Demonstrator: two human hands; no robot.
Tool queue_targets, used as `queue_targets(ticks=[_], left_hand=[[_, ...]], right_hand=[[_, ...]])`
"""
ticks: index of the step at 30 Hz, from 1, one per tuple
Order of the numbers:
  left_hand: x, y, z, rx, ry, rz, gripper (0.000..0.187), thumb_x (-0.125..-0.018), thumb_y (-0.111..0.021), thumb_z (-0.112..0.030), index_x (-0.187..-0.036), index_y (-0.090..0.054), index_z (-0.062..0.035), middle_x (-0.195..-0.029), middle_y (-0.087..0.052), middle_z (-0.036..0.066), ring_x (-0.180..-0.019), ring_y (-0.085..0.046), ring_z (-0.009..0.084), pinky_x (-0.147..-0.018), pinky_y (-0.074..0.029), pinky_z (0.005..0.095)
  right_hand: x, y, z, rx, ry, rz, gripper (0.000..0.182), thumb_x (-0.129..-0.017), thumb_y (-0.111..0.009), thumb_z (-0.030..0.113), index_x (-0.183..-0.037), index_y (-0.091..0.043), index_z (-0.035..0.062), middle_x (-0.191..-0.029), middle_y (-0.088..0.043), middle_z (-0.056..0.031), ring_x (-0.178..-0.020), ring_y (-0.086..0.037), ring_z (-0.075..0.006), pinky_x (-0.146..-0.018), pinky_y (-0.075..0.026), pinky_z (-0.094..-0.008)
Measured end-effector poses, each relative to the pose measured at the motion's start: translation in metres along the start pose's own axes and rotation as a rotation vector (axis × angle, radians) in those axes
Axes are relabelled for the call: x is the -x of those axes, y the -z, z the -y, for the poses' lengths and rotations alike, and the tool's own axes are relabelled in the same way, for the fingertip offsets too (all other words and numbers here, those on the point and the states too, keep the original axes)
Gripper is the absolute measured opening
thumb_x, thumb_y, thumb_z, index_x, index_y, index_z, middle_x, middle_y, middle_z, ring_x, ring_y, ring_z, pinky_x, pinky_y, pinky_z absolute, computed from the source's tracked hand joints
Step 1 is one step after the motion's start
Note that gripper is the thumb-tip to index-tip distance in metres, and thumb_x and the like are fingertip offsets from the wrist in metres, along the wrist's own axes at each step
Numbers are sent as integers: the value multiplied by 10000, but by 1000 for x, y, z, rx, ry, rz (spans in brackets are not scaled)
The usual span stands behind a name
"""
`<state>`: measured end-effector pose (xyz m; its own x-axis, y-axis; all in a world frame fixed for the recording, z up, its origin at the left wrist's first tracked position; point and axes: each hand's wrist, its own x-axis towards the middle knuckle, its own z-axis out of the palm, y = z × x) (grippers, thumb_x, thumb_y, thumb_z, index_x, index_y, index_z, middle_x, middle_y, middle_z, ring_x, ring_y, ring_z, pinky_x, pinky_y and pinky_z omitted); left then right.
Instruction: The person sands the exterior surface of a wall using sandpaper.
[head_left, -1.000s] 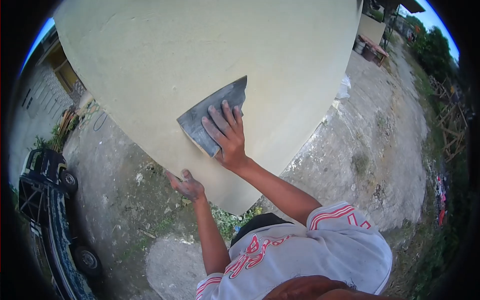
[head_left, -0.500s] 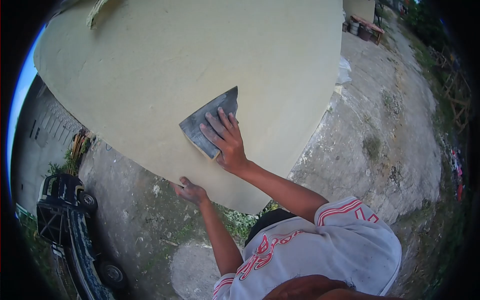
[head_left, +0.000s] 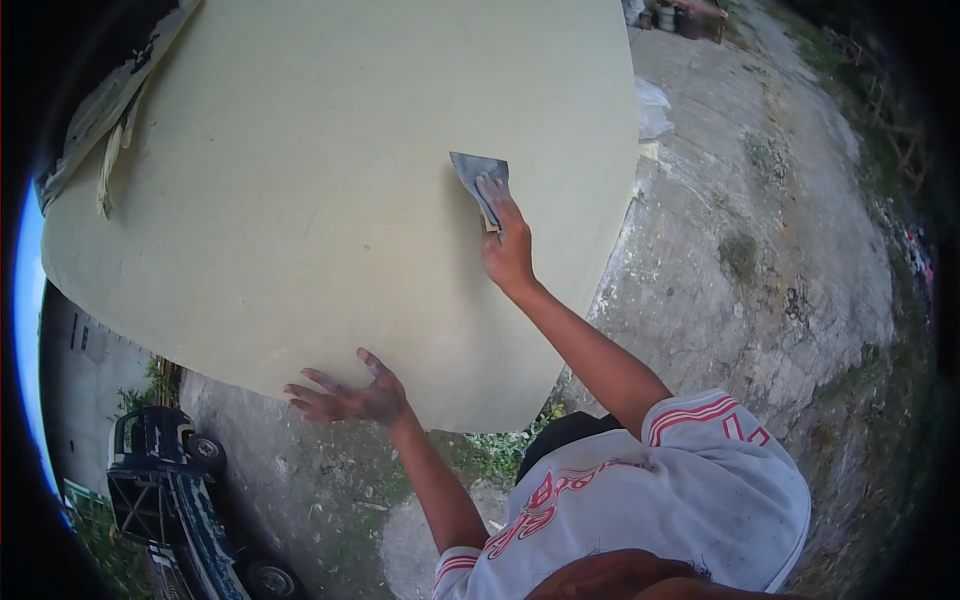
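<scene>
My right hand (head_left: 510,245) grips a piece of dark grey sandpaper (head_left: 482,172) with a thin pale layer along its lower edge. It is turned partly edge-on, over a large cream-coloured panel (head_left: 300,200) with a smooth, curved outline. Grey dust coats the fingers of this hand. At the panel's lower left edge my left hand (head_left: 360,395) is open, its dusty fingers spread and overlapping the rim in this view. A few small dark specks mark the panel's surface.
A dark, worn pickup truck (head_left: 190,490) is parked at lower left. Torn, peeling strips (head_left: 115,160) hang at the panel's upper left. White plastic (head_left: 653,108) lies beside the panel's right edge. Rough concrete ground (head_left: 740,230) extends right, with buckets (head_left: 665,18) at its far end.
My right hand has moved up and right across the panel and tilted the sandpaper toward edge-on. My left hand has spread its fingers at the edge. The view has shifted.
</scene>
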<state>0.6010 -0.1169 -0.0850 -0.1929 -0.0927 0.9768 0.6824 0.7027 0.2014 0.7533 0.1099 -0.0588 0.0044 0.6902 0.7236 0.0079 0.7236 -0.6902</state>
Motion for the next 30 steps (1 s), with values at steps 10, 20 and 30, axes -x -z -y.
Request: queue_targets(ticks=[10, 20, 30], left_hand=[[-137, -69, -156, -125, -418, 17, 768, -946, -554, -636, -1583, -436, -224, -1689, -283, 120, -1542, -241, 422, -1215, -9, 673], [-122, -106, -230, -240, -431, -6, 758, -979, -462, -619, -1605, -387, -199, -1679, -270, 187, -1539, -250, 431, -1208, -83, 675], [-119, -111, -225, -278, -398, -30, 738, -957, -507, -602, -1565, -458, -187, -1650, -348, 175, -1526, -302, 403, -1232, -131, 607]], right_hand=[[-50, 148, -144, -582, -851, -427, 366, -1040, -610, 221, -1278, -624, -57, -1233, -701, -132, -1131, -647, -207, -990, -476, -335], [-136, 243, -211, -521, -833, -269, 326, -973, -697, 94, -1271, -634, -23, -1231, -690, -80, -1129, -635, -172, -1021, -464, -329], [-223, 143, -215, -287, -254, -146, 365, -1030, -582, 141, -1359, -591, -17, -1391, -583, -218, -1274, -579, -324, -1055, -462, -397]])
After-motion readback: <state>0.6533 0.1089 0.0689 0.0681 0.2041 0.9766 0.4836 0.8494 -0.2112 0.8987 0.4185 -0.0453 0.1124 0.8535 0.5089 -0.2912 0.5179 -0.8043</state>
